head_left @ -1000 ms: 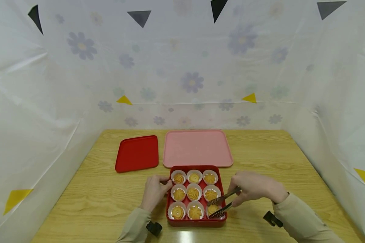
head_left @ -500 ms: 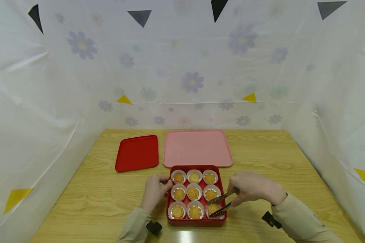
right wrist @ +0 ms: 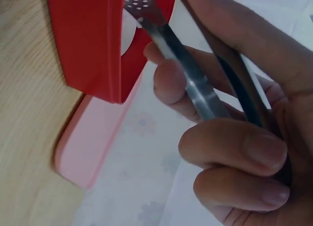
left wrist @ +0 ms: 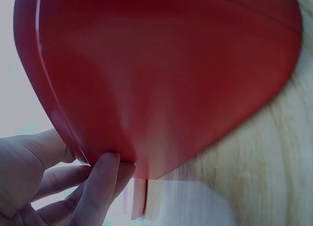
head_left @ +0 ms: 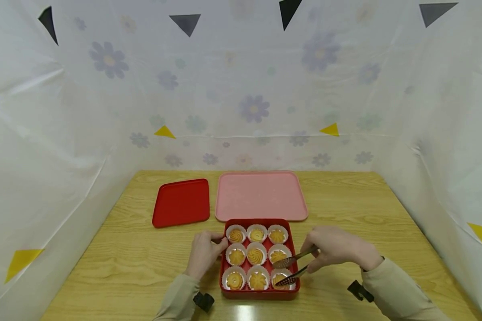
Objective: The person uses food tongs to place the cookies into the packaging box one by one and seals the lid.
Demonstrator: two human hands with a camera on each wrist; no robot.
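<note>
A red box [head_left: 259,294] holds rows of piped cookies in white paper cups. My left hand [head_left: 205,253] pinches the rim of its left wall; the left wrist view shows fingertips against the outer red side [left wrist: 161,79]. With my right hand [head_left: 337,247] I grip metal tongs [head_left: 303,255] with perforated ends. Their two arms stand apart over the front right paper cup [head_left: 292,285]. The cookie [head_left: 282,281] in that cup is partly hidden behind the lower arm. In the right wrist view the tongs [right wrist: 195,84] run between thumb and curled fingers.
Behind the box lies a pink tray [head_left: 261,196], close to the box's back wall. A flat red lid-like tray [head_left: 181,203] lies at the back left. White patterned sheeting [head_left: 253,151] encloses the wooden table [head_left: 345,196] at the back and sides.
The tongs' arms have spread a little wider, the upper one moving back. The front right cookie now sits slightly lower in its cup. My left hand and the box have not moved.
</note>
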